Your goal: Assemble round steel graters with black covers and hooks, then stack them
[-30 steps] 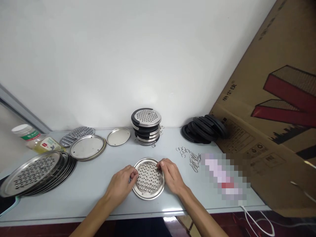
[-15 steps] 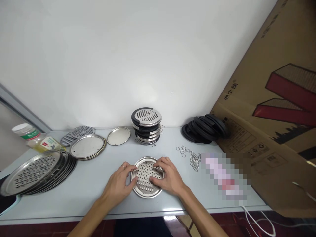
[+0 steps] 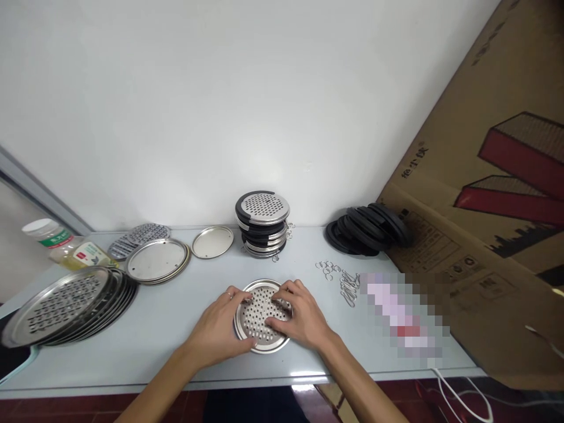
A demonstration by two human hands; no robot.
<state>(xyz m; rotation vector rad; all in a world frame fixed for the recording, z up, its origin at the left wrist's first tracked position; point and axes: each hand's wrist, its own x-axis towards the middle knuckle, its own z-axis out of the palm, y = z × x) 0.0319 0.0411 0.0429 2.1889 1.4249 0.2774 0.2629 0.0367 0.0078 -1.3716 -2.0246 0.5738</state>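
Left hand (image 3: 220, 326) with thumb and fingers wide apart at the left rim of a metal grater (image 3: 261, 322), right hand (image 3: 306, 314) loosely curved over its right side, grater at lower centre of frame, wire rings (image 3: 327, 277) right of centre.

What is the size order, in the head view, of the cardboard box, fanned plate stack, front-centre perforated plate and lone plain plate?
1. Cardboard box
2. Fanned plate stack
3. Front-centre perforated plate
4. Lone plain plate (farther; true size unsure)
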